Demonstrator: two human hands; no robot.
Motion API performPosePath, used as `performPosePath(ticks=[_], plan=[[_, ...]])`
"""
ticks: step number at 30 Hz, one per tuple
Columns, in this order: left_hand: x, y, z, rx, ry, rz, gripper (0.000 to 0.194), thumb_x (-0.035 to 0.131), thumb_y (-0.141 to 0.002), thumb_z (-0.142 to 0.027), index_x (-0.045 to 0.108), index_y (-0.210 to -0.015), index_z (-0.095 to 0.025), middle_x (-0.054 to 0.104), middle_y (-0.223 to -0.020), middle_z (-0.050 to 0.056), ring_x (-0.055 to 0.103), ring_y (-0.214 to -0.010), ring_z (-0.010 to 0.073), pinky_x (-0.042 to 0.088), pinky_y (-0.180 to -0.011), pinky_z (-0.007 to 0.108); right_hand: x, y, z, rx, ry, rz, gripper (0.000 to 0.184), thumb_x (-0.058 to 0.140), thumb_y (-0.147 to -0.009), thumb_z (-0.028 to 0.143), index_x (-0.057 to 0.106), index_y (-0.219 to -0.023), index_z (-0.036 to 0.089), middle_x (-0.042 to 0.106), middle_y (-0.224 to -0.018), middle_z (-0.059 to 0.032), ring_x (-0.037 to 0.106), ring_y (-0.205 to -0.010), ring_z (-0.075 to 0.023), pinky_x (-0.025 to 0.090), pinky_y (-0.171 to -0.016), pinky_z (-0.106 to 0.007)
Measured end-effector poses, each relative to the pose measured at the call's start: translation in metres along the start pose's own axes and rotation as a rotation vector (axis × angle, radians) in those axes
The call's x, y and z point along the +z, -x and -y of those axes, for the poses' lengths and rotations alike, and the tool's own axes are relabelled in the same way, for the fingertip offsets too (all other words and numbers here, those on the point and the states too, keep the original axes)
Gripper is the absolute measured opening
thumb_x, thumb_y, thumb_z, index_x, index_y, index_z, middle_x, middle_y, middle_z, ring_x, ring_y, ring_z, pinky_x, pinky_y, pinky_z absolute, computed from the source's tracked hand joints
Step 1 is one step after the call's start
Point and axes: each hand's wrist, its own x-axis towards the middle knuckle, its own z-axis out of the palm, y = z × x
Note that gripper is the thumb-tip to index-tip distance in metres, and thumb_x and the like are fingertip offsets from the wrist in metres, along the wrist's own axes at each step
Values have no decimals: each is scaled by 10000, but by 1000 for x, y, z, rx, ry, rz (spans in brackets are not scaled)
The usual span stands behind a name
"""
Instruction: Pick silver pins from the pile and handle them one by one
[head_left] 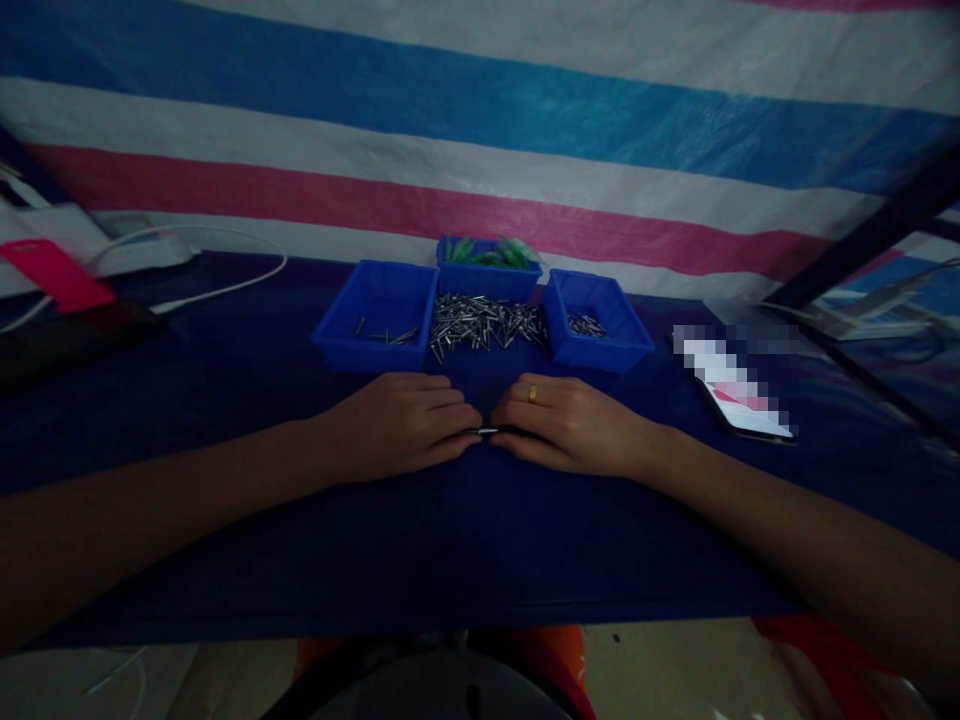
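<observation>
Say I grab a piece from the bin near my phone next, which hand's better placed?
Your right hand, likely: it's nearer that blue bin, while your left hand sits farther from it.

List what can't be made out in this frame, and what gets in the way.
Head view: both ends of the slim metal piece, covered by fingers of the left hand and right hand.
Head view: what the phone displays, masked by pixel blocks.
Head view: what the green items are, too blurred; the rear blue bin's front wall hides their lower parts.
Head view: the dark object at left, cut off by the frame edge.
</observation>
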Motion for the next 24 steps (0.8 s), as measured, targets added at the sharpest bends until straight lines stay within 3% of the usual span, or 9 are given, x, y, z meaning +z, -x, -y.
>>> performPosePath(ticks=[10,17,24], plan=[[0,0,0,-81,-24,41,346,416,-1002,-300,615,-751,-170,615,-668,2,526,-625,122,424,-630,250,1,0,-3,1,80,3,328,372,-1033,266,633,-887,135,638,-810,-63,555,-750,-155,468,-738,-275],[-3,0,1,-102,29,56,280,404,-981,-234,611,-809,-161,618,-700,5,540,-639,123,414,-631,245,-1,2,-7,43,117,43,359,349,-1031,288,595,-811,147,568,-729,-32,502,-647,-136,405,-632,-253],[-3,0,1,-150,18,114,259,397,-983,-238,620,-872,-167,642,-753,11,573,-688,126,439,-666,248,-1,1,-7,80,51,118,339,352,-1023,307,571,-812,157,546,-709,-15,480,-622,-129,385,-626,-255]])
